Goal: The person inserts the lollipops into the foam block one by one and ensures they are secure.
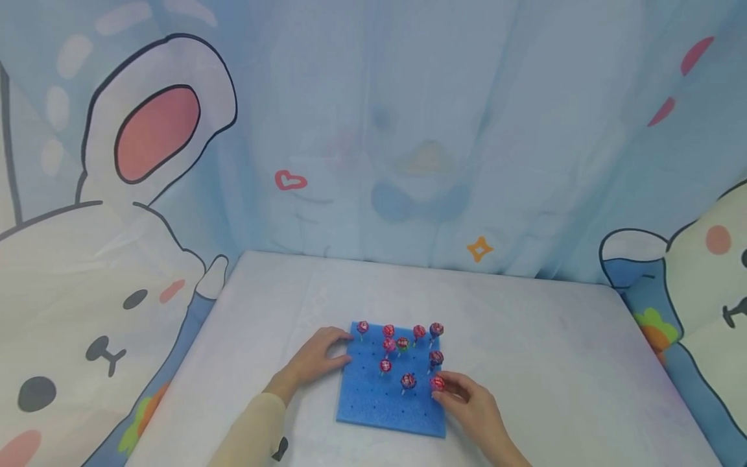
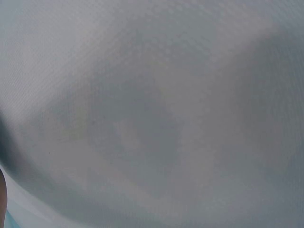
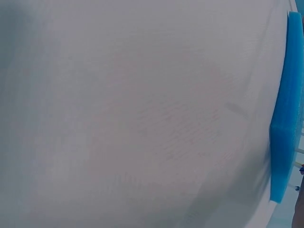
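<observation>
A blue foam board (image 1: 367, 408) dotted with small holes lies on the white-covered table. Several round, wrapped lollipops stand in it on their sticks, mostly across its far and right parts. At the board's right edge, my right hand (image 1: 475, 408) pinches a red lollipop (image 1: 438, 384) between thumb and fingers; the lower end of its stick is hidden. On the opposite side my left hand (image 1: 315, 357) touches the board's left edge, thumb and fingers apart. Nearest to the held lollipop is a dark red one (image 1: 408, 381) standing in the foam.
White cloth (image 1: 525, 337) covers the table around the board. A pale blue curtain (image 1: 350, 130) with cartoon animals hangs behind and at both sides. The left wrist view shows mostly blurred cloth (image 2: 152, 118); in the right wrist view the board's side (image 3: 283, 142) appears at the right.
</observation>
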A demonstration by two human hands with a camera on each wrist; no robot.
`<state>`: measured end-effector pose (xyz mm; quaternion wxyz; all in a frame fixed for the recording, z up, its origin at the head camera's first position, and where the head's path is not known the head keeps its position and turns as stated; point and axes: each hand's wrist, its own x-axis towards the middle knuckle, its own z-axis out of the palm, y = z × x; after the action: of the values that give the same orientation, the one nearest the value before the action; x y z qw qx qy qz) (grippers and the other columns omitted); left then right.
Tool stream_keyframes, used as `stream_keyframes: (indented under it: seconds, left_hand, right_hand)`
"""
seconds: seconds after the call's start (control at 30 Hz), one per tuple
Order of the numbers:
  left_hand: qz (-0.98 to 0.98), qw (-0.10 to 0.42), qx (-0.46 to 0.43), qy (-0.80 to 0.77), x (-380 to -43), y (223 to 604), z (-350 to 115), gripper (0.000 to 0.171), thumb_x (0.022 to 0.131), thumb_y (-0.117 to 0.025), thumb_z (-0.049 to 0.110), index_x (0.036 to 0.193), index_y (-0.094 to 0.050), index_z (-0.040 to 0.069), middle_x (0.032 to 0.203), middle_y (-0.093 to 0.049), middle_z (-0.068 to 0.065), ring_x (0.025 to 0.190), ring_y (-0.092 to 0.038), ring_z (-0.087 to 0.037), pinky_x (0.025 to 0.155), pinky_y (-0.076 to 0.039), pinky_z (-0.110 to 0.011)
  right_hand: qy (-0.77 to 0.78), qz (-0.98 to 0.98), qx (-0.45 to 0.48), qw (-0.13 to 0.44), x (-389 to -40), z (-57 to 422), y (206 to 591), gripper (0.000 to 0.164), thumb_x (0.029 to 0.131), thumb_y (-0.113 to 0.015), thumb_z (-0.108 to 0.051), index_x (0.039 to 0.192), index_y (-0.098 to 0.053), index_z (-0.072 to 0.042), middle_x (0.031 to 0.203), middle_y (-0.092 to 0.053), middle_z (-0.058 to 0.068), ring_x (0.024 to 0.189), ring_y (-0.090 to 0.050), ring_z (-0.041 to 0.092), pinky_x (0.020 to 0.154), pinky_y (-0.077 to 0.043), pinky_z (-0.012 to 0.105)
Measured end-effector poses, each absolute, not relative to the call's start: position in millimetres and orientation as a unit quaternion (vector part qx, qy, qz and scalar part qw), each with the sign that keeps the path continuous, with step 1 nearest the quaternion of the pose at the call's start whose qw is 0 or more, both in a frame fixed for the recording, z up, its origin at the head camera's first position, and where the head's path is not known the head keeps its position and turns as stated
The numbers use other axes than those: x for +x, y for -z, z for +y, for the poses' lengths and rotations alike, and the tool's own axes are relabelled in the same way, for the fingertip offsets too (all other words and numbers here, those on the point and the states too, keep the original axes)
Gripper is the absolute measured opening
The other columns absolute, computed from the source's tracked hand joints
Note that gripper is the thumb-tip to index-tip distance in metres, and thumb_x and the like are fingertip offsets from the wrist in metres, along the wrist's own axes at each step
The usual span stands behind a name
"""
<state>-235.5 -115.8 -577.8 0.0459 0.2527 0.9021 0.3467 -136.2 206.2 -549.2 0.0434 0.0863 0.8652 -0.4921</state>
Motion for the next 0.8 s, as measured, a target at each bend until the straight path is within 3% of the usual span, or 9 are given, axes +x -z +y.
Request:
stream_keyframes:
  seconds: [0.8]
  left_hand:
    - [0.9,0.047,0.257,-0.35,-236.1,579.4,-114.0,0.043,0.093,-0.067,0.034,0.13,-0.058,0.015,0.13,-0.059,0.002,0.128,-0.048,-0.019,0.11,-0.038,-0.041]
  right_hand:
    - [0.471,0.877,0.076,0.058,-132.1,210.1,549.8,0.041,0.085,-0.077,-0.016,0.122,-0.064,-0.003,0.115,-0.067,0.008,0.108,-0.064,0.026,0.086,-0.056,0.034]
